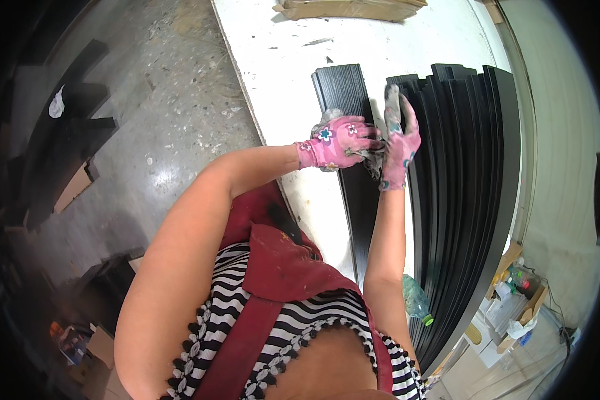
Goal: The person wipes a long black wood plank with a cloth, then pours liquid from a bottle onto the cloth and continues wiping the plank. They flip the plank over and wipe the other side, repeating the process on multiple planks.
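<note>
Both hands wear pink flowered gloves with dirty, blackened fingers. My left hand is closed around a crumpled grey rag above a long black grooved board; some grey material also shows at the far side of that hand. Close by on the right, my right hand points away from my body, fingers extended and slightly parted. It is beside the rag and the near edge of a row of black boards; whether it touches either is unclear. The single board runs lengthwise under my forearms on a white worktable.
A cardboard-wrapped bundle lies at the table's far end. A green-capped plastic bottle rests by the boards near my right forearm. An open carton of oddments stands at lower right. Dark boards are on the left over the concrete floor.
</note>
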Tool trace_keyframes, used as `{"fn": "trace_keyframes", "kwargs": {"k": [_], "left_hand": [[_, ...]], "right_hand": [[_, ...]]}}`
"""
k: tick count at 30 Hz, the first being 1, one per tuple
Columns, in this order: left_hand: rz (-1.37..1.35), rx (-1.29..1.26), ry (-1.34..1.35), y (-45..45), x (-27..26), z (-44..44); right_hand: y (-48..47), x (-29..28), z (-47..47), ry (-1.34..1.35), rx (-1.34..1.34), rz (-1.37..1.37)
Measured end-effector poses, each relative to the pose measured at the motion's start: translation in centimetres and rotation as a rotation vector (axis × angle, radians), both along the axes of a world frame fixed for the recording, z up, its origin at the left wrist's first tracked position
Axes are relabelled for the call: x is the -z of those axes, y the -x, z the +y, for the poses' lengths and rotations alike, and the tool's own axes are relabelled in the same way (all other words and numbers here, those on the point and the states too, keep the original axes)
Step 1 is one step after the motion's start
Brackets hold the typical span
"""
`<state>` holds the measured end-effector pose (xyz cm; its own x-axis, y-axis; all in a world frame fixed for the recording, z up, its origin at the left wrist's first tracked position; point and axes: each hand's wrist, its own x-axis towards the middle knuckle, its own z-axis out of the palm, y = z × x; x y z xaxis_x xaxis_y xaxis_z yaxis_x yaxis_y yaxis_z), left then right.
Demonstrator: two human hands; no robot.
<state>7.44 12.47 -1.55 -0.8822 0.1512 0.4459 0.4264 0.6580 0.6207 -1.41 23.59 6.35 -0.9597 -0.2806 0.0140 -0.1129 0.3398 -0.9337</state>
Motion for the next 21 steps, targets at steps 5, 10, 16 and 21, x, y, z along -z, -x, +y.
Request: {"fn": "trace_keyframes", "kwargs": {"k": [5,10,16,21], "left_hand": [[0.062,0.018,0.003,0.3,0.8,0.1],[0.026,0.033,-0.023,0.3,0.7,-0.2],[0.036,0.017,-0.003,0.2,1.0,0.1],[-0.067,0.039,0.037,-0.4,1.3,0.4]], "right_hand": [[0.6,1.6,0.4,-0.275,-0.026,0.196],[2.5,-0.3,-6.2,-0.849,-0.185,0.460],[3.8,1.0,-9.0,-0.960,-0.295,0.625],[-0.5,1.2,-11.3,-0.878,-0.458,0.643]]}}
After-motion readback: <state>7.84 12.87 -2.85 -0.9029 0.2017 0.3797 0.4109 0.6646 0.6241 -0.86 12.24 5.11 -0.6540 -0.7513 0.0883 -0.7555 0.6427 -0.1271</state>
